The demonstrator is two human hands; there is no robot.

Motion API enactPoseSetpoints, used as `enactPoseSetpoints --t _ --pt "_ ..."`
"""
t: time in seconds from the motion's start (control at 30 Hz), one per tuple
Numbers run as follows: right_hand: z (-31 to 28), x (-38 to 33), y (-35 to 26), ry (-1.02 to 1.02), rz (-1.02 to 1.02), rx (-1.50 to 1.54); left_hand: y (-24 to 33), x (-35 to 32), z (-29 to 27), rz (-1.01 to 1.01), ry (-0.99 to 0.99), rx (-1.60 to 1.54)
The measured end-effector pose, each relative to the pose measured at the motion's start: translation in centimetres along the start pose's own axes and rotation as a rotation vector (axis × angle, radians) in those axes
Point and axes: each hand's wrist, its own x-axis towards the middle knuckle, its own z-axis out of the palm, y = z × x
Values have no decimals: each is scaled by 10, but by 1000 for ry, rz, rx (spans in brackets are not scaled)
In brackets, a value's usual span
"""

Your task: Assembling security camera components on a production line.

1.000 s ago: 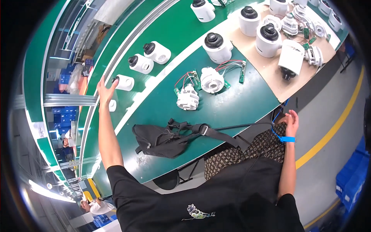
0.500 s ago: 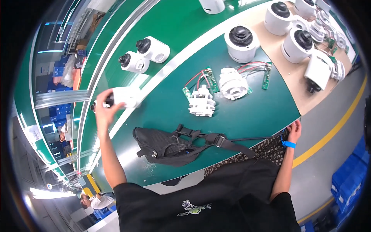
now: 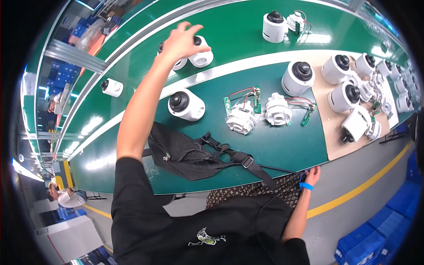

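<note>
My left hand (image 3: 183,42) reaches over the far green surface, fingers spread, with nothing visibly held. Just beneath it are two white dome-camera housings with black ribbed caps, one housing (image 3: 201,55) at its thumb side and the other partly hidden by the hand. Another white camera housing (image 3: 187,104) lies tilted on the dark green mat (image 3: 265,145), right of my forearm. My right hand (image 3: 312,176), with a blue band at the wrist, rests at the table's near edge, fingers mostly extended. Close to it, the strap of a black bag (image 3: 190,157) runs along the mat.
Two white inner assemblies (image 3: 240,118) with wires and green boards sit mid-mat, near an upright housing (image 3: 298,78). A beige board (image 3: 329,148) at right carries several housings and loose parts. A small housing (image 3: 112,87) lies far left. Blue crates (image 3: 362,243) stand on the floor.
My left hand has let go of the white camera housing, which now lies on the mat. The hand has moved away toward the two far housings. My right hand stays at the edge.
</note>
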Motion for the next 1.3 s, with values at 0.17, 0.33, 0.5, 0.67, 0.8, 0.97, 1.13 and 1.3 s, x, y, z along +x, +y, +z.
enactPoseSetpoints --t 0.17,0.33,0.5,0.67,0.8,0.97,1.13,1.3 --pt "-4 -7 7 66 1 53 -1 23 17 31 -211 0" --pt "0 -9 -11 58 37 63 35 -76 -78 326 -20 -164" --pt "-6 7 -1 23 45 18 43 -188 -148 374 20 -131" --pt "-16 30 28 -72 -117 -150 -51 -215 -119 -57 118 -21" --pt "-1 27 30 -92 -118 -179 -90 -200 -50 -197 12 -154" --pt "-7 33 39 -90 -96 -94 -45 -195 -28 -40 -206 -129" --pt "-21 43 35 -74 -65 -44 -38 -194 -38 29 -240 -214" --pt "-16 35 25 -89 51 -114 -163 -110 -12 -99 -257 -674"
